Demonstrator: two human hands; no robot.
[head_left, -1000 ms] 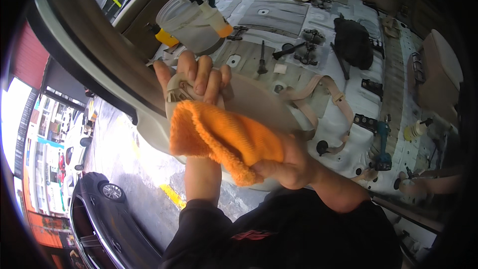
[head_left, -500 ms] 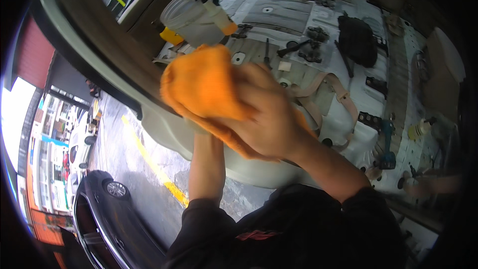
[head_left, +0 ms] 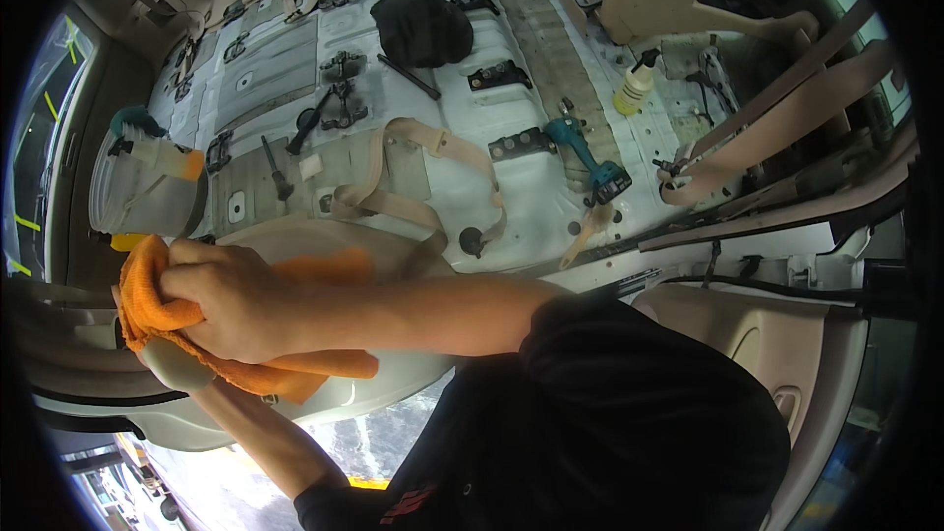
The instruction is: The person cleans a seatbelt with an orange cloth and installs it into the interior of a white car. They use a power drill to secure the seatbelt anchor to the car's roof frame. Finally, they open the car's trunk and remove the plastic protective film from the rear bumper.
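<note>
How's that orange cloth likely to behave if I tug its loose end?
The orange cloth will probably flop and fold rather than hold a shape: it bunches in the grip of the right hand. It is likely light, as its loose flap below the forearm looks thin. It may resist sliding free, since curled fingers press on it.

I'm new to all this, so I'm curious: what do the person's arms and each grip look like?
The person wears a black shirt with short sleeves and a small red marking on the front. Both forearms are bare, with no cables visible. The right grip is an ungloved hand; the left grip is too hidden to describe.
</note>
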